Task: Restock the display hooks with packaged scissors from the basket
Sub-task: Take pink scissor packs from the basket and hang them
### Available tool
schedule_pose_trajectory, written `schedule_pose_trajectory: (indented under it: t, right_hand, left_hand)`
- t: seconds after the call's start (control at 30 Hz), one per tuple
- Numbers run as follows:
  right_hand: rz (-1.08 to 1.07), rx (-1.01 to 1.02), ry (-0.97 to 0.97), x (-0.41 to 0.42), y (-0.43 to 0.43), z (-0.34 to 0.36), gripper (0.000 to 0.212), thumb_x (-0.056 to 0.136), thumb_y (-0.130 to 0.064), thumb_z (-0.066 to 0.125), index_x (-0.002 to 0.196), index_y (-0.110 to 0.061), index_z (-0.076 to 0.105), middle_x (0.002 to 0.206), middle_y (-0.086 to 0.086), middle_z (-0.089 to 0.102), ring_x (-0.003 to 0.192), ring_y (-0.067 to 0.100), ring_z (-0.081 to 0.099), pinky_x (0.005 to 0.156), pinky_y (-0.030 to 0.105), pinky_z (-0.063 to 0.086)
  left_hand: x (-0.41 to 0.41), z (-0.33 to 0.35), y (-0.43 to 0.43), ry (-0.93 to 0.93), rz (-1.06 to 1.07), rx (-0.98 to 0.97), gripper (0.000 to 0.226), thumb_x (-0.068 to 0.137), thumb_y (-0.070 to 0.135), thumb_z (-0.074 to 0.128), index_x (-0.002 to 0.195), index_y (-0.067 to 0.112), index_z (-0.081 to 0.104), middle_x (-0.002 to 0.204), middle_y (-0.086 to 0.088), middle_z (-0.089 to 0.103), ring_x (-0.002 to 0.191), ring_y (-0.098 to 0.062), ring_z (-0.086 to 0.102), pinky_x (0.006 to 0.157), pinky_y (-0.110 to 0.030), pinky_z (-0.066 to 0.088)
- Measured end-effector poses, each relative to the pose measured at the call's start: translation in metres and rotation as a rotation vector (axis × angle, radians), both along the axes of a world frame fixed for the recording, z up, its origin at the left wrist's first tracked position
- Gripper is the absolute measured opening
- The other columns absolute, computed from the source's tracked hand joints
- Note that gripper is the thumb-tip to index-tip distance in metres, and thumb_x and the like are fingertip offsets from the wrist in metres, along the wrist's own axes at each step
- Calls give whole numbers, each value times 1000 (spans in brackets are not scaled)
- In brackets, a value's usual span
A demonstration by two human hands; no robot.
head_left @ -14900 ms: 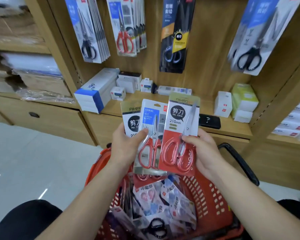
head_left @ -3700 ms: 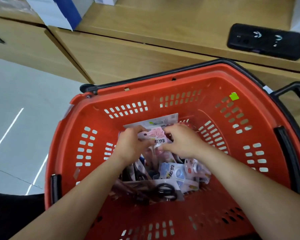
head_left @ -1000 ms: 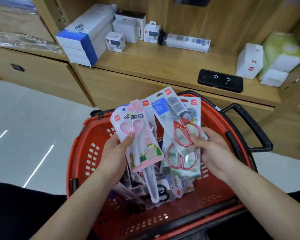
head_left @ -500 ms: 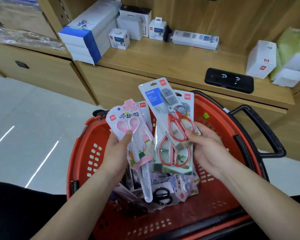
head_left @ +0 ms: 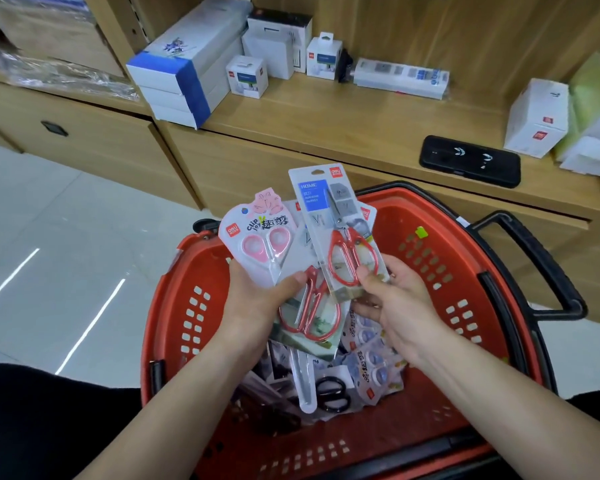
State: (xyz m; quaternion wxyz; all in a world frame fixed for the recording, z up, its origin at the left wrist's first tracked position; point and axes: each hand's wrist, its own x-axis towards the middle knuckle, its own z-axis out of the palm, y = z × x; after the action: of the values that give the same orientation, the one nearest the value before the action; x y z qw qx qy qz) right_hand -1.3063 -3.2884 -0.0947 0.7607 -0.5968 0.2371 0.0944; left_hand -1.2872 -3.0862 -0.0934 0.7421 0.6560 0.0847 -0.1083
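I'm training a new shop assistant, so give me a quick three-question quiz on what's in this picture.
1. Which hand holds the pink scissors pack?
2. True or false: the right hand is empty.
3. The phone on the wooden shelf is: A white; B black; C red.
Key: 1 the left hand; 2 false, it grips a red-handled scissors pack; 3 B.
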Motion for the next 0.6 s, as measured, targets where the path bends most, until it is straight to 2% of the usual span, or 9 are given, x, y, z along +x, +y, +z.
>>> schedule_pose_trajectory:
  t: [0.07,0.17,0.33,0.43,0.53,0.57,0.6]
  right_hand:
    - [-6,33,1,0,-1,3,16,99,-12,64,115,-13,64,106,13,77,93,29,76,71,34,60]
    - [4,61,-13,-1,-3,8,15,99,-11,64,114,-14,63,106,13,76,91,27,75,72,35,60]
    - [14,99,-62,0,-14,25,26,95,-4,66,120,-13,63,106,13,77,81,19,74,66,28,58]
    - [36,139,-115,1,-19,40,46,82,-1,73,125,-12,58,110,18,76,84,27,75,66,31,63]
    - [99,125,-157,7,-25,55,86,54,-16,97,128,-17,55,114,22,74,90,34,76,70,39,65]
    - [114,102,-165,10,-24,62,88,53,-17,98,129,-19,54,114,21,74,92,35,76,74,42,65]
    - [112,72,-180,14,-24,69,80,59,-11,91,129,-20,54,113,20,75,93,34,76,75,43,65]
  left_hand:
    - [2,5,2,2,25,-6,66,82,10,85,139,16,53,126,-12,72,112,-35,72,91,-63,58]
    - [5,18,6,-16,24,-1,54,88,-1,76,135,16,55,120,-11,75,105,-35,75,86,-62,60]
    - [21,37,15,-33,67,26,61,84,4,82,134,22,52,121,-7,75,105,-33,75,86,-61,60]
    - [35,53,22,-82,42,50,69,82,9,85,138,22,47,124,-7,73,106,-31,75,85,-58,62]
    - [53,74,28,-158,25,46,67,84,6,83,140,21,49,121,-6,75,103,-30,76,83,-53,63]
    - [60,81,28,-183,25,48,66,84,5,83,139,20,50,120,-5,76,102,-29,76,82,-52,64]
    - [67,88,29,-207,32,50,64,83,4,83,137,19,51,118,-4,76,101,-28,77,81,-50,64]
